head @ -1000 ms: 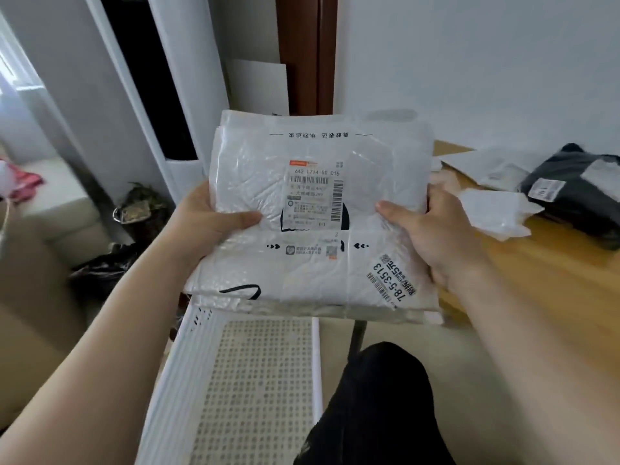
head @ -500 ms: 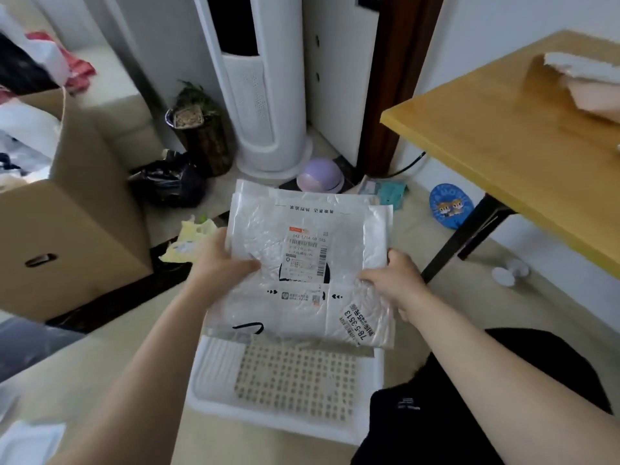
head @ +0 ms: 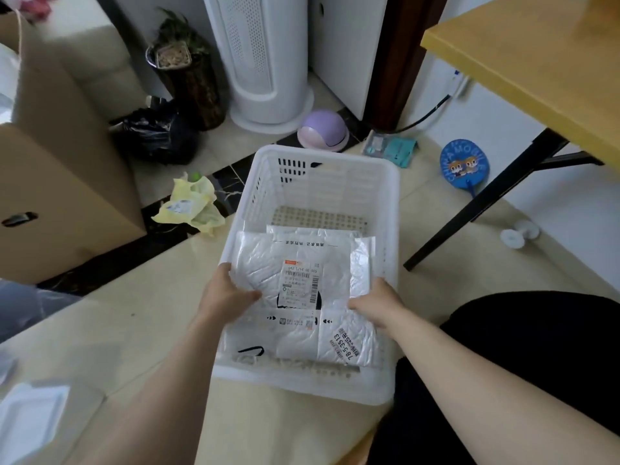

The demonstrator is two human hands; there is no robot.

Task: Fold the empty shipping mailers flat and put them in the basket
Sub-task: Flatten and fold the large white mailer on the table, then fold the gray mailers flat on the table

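Note:
A white slotted plastic basket (head: 389,209) stands on the tiled floor in front of me. Inside it, low over the perforated bottom, is a flat stack of white shipping mailers (head: 302,263) with a printed label on top. My left hand (head: 224,293) grips the stack's left edge, thumb on top. My right hand (head: 377,303) grips the right edge the same way. Whether the stack rests on the basket bottom I cannot tell.
A cardboard box (head: 60,182) stands at the left, a crumpled yellow bag (head: 191,204) beside it. A black bag (head: 157,135), plant pot (head: 188,78), white tower appliance (head: 261,58) and purple dome (head: 323,129) lie beyond. A wooden table (head: 536,52) with black legs is at right; a blue fan (head: 464,166) lies under it.
Both hands have carried the mailer stack down from chest height, over the basket, and into it. My view has tilted down from the table to the floor.

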